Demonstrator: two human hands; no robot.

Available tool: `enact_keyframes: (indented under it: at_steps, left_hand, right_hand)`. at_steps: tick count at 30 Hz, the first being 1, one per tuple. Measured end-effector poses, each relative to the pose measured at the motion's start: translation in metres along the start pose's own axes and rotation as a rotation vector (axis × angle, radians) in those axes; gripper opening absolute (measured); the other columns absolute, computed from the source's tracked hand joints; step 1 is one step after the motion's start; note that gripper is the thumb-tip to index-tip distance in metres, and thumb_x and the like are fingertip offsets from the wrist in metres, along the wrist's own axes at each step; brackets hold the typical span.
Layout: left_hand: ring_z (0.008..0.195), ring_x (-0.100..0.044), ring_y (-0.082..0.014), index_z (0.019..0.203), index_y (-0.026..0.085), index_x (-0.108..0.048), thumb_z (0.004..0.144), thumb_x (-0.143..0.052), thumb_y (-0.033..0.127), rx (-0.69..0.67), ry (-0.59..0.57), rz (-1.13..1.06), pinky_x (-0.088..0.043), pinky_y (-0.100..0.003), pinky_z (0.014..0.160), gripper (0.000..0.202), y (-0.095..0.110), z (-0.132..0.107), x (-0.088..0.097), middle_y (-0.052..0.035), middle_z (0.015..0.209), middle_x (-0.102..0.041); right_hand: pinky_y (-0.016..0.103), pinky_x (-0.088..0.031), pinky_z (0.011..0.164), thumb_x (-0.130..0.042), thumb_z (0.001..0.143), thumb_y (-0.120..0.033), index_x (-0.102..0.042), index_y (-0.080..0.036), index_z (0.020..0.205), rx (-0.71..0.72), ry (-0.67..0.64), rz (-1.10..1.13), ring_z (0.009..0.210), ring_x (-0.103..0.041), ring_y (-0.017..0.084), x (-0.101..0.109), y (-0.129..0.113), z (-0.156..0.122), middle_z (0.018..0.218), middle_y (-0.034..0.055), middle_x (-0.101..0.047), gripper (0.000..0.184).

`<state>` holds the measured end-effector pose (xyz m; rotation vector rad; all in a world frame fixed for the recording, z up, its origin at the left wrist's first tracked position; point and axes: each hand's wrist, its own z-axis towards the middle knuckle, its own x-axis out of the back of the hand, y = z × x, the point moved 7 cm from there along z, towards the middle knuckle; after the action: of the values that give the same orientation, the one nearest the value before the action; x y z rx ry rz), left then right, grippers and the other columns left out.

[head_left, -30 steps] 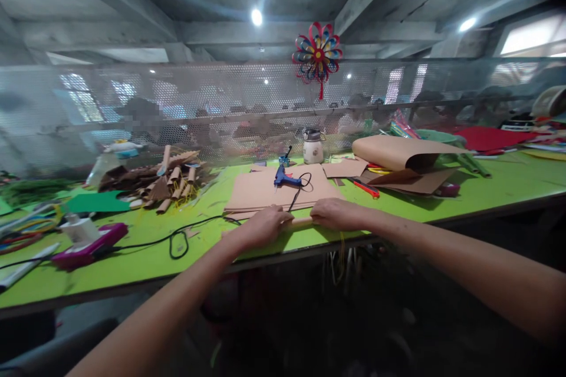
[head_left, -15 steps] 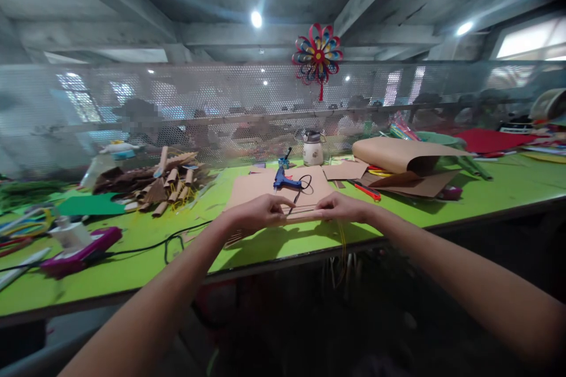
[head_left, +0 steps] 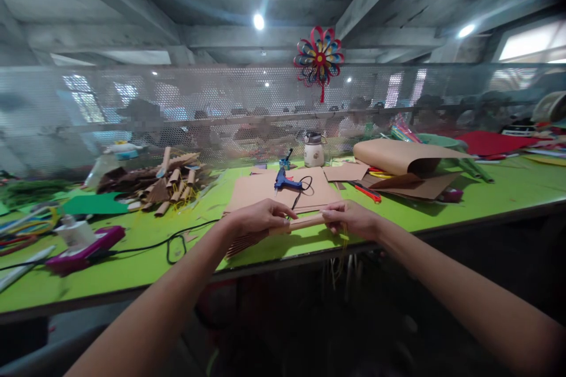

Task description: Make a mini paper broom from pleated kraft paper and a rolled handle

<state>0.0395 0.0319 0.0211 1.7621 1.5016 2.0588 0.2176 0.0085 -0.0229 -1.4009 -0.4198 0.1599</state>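
Just below the centre of the frame, the person's left hand (head_left: 260, 218) and right hand (head_left: 354, 219) meet over the near edge of the lime-green table (head_left: 442, 212). Between them they hold a folded brown paper strip (head_left: 305, 223), lying nearly level and raised just off the tabletop. Each grip is closed on it, fingers curled over the top and thumbs beneath. The strip's left end sticks out under the left hand, showing ribbed pleats.

Just behind the hands lies a flat stack of tan cardboard sheets (head_left: 260, 191), with a blue hot-glue gun (head_left: 285, 181) resting on top. A black cord (head_left: 177, 242) loops across the table towards a magenta glue gun (head_left: 84, 247) at the lower left. A heap of rolled brown paper tubes (head_left: 163, 179) sits left of centre. Right of centre is a large curled sheet of brown paper (head_left: 398, 156). A small white jar (head_left: 313, 154) stands by the perforated metal screen (head_left: 198, 106), and a red and blue paper flower (head_left: 319, 59) hangs above.
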Motion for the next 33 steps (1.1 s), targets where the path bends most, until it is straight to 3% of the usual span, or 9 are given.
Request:
enact_keyframes:
  at_steps: [8,11,14,16,18,21,24,27,33]
  left_hand:
    - [0.063,-0.056,-0.0148,0.111,0.016,-0.068,0.069,-0.058,0.027,0.032,0.039,0.067,-0.041,-0.023,0.059,0.044,0.001,0.005,0.004,-0.0022,0.074,-0.07]
    - [0.074,-0.06,-0.0183,0.114,0.015,-0.065,0.074,-0.055,0.027,0.037,0.218,0.116,-0.044,-0.028,0.067,0.044,0.007,-0.002,0.012,-0.0069,0.088,-0.072]
    - [0.093,-0.059,-0.0216,0.115,0.015,-0.063,0.084,-0.045,0.03,0.015,0.521,0.122,-0.044,-0.033,0.08,0.039,0.021,-0.024,0.012,-0.0121,0.108,-0.068]
    - [0.076,-0.061,-0.0201,0.087,0.015,-0.069,0.082,-0.052,0.035,0.029,0.747,-0.062,-0.047,-0.032,0.071,0.027,0.023,-0.043,0.001,-0.0084,0.081,-0.07]
    - [0.064,-0.061,-0.0182,0.074,0.014,-0.068,0.076,-0.062,0.035,0.105,0.612,-0.432,-0.048,-0.029,0.06,0.022,0.014,-0.043,-0.033,-0.0063,0.066,-0.068]
    - [0.077,-0.067,-0.0199,0.086,0.012,-0.066,0.075,-0.069,0.034,0.139,0.583,-1.009,-0.054,-0.031,0.072,0.024,0.003,-0.04,-0.066,-0.0118,0.083,-0.072]
    - [0.088,-0.068,-0.0208,0.091,0.011,-0.064,0.079,-0.068,0.03,0.028,0.695,-1.284,-0.055,-0.034,0.084,0.022,0.001,-0.034,-0.065,-0.0135,0.097,-0.071]
    - [0.08,-0.069,-0.0165,0.089,0.014,-0.06,0.085,-0.061,0.023,-0.03,0.852,-1.428,-0.056,-0.034,0.081,0.01,-0.002,-0.031,-0.057,-0.0074,0.089,-0.071]
    - [0.086,-0.071,-0.019,0.088,0.016,-0.052,0.09,-0.053,0.017,-0.057,0.946,-1.474,-0.053,-0.037,0.085,0.003,-0.003,-0.028,-0.058,-0.0075,0.082,-0.073]
  right_hand:
    - [0.022,-0.031,0.046,-0.073,0.07,-0.048,-0.063,-0.01,0.069,-0.034,0.094,0.066,0.047,-0.047,0.007,0.0,0.001,-0.004,0.056,-0.0031,-0.053,0.039]
    - [0.022,-0.031,0.046,-0.075,0.068,-0.049,-0.064,-0.01,0.07,-0.024,0.159,0.087,0.046,-0.046,0.007,0.003,0.001,-0.005,0.056,-0.0034,-0.053,0.04]
    - [0.022,-0.033,0.048,-0.076,0.066,-0.049,-0.064,-0.011,0.072,-0.01,0.219,0.126,0.048,-0.046,0.007,0.005,0.002,-0.008,0.058,-0.0033,-0.054,0.04]
    - [0.022,-0.033,0.048,-0.076,0.065,-0.049,-0.065,-0.011,0.075,0.005,0.25,0.158,0.048,-0.045,0.007,0.005,0.004,-0.01,0.059,-0.0033,-0.054,0.041]
    - [0.022,-0.033,0.048,-0.075,0.066,-0.05,-0.066,-0.011,0.08,0.025,0.276,0.186,0.05,-0.045,0.007,0.004,0.005,-0.013,0.06,-0.0031,-0.054,0.042]
    - [0.023,-0.036,0.051,-0.074,0.068,-0.049,-0.066,-0.012,0.083,0.062,0.31,0.208,0.053,-0.047,0.008,-0.002,0.003,-0.019,0.063,-0.0024,-0.054,0.041]
    - [0.024,-0.039,0.053,-0.073,0.069,-0.049,-0.067,-0.012,0.084,0.094,0.355,0.198,0.054,-0.047,0.009,-0.009,-0.001,-0.027,0.064,-0.002,-0.055,0.04]
    - [0.026,-0.043,0.055,-0.072,0.07,-0.05,-0.068,-0.013,0.088,0.116,0.419,0.166,0.054,-0.049,0.01,-0.018,-0.004,-0.034,0.064,-0.0012,-0.057,0.041]
    - [0.031,-0.048,0.058,-0.069,0.072,-0.054,-0.068,-0.016,0.095,0.146,0.516,0.1,0.057,-0.056,0.016,-0.043,0.004,-0.047,0.067,0.0016,-0.062,0.044]
